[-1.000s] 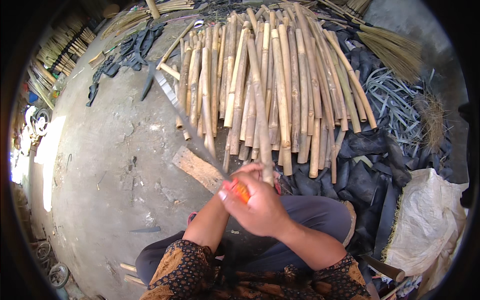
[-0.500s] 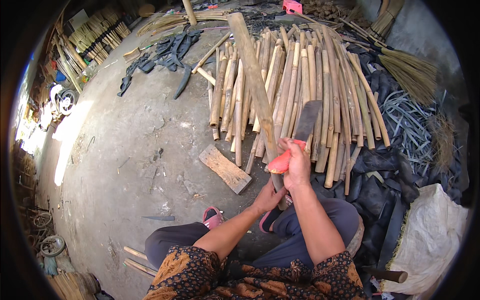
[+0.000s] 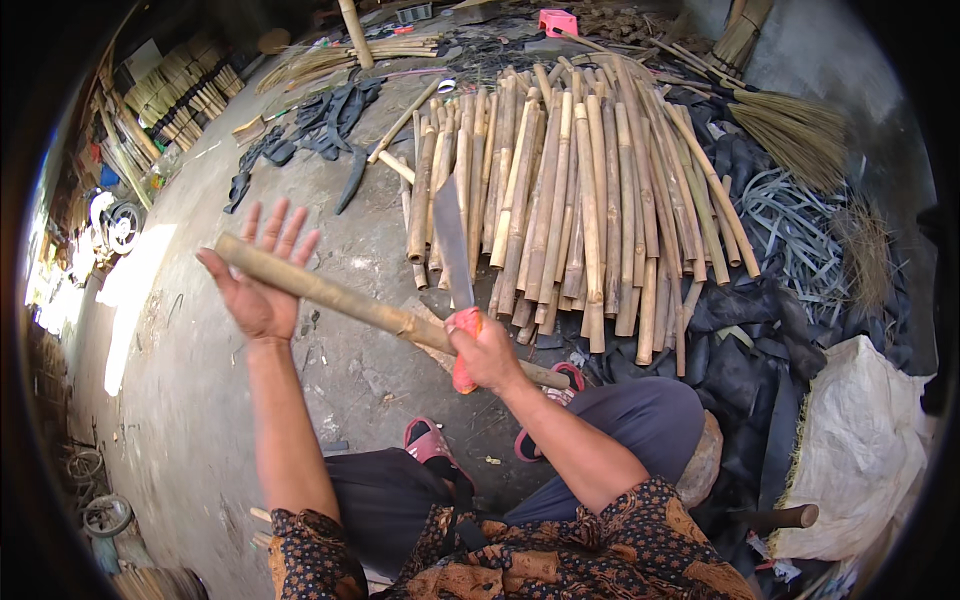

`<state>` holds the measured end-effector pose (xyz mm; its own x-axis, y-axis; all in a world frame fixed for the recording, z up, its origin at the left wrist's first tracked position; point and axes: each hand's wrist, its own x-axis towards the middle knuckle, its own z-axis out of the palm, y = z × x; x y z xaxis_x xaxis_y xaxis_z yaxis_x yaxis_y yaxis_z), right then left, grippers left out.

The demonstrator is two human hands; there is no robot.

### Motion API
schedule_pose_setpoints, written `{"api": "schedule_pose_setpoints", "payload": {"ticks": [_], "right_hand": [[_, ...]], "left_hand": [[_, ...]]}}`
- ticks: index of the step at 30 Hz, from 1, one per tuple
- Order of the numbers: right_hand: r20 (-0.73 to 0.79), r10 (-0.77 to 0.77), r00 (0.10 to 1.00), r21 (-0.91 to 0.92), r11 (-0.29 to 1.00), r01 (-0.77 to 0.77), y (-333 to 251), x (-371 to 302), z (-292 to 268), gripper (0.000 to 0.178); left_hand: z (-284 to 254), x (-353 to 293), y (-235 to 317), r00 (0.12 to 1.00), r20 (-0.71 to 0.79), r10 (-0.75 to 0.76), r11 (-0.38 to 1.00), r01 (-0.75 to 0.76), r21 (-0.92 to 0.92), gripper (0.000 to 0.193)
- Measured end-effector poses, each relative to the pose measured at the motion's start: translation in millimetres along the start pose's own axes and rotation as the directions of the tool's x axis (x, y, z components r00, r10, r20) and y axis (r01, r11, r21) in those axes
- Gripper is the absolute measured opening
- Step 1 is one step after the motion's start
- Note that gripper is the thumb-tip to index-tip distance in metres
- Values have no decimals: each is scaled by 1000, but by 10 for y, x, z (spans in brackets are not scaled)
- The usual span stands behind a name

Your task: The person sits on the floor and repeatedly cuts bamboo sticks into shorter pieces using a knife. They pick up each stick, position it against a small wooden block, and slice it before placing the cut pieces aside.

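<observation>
A bamboo pole [image 3: 345, 299] slants across in front of me, from upper left down toward my right foot. Behind its upper end, my left hand [image 3: 262, 298] is spread flat, fingers stretched apart, with the pole lying across the palm. My right hand [image 3: 485, 352] is closed round the red handle of a machete [image 3: 455, 240], whose broad dark blade points up and away. That fist sits over the pole's lower part; whether it also presses on the pole I cannot tell. A wooden block [image 3: 425, 312] on the floor is partly hidden behind the pole.
A large pile of cut bamboo poles [image 3: 560, 200] lies ahead. Dark rubber-like scraps [image 3: 745, 370] and a white sack [image 3: 850, 450] are at the right. Black strips [image 3: 335, 115] lie far left, a straw broom [image 3: 790, 135] far right. A pink stool [image 3: 557, 22] stands at the back.
The pole has swung from steep to a low slant, its upper end going left. My left hand has let go its grip at the bottom and opened at the upper end. The machete has moved left.
</observation>
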<state>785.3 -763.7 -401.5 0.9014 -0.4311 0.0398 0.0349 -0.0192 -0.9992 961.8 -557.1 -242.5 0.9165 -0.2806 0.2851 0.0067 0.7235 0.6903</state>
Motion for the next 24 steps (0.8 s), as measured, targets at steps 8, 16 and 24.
{"api": "schedule_pose_setpoints", "payload": {"ticks": [8,16,24], "right_hand": [[22,-73,997,-301,951,76,-22,-129,435,31],[128,-31,991,-407,910,81,30,-403,629,29],[262,-169,950,-257,937,237,-402,-730,1076,28]], "left_hand": [[44,-566,515,883,-216,417,879,-332,341,36],[-45,-687,653,796,-209,568,786,-449,425,31],[65,-953,684,720,-291,630,743,-449,496,33]]}}
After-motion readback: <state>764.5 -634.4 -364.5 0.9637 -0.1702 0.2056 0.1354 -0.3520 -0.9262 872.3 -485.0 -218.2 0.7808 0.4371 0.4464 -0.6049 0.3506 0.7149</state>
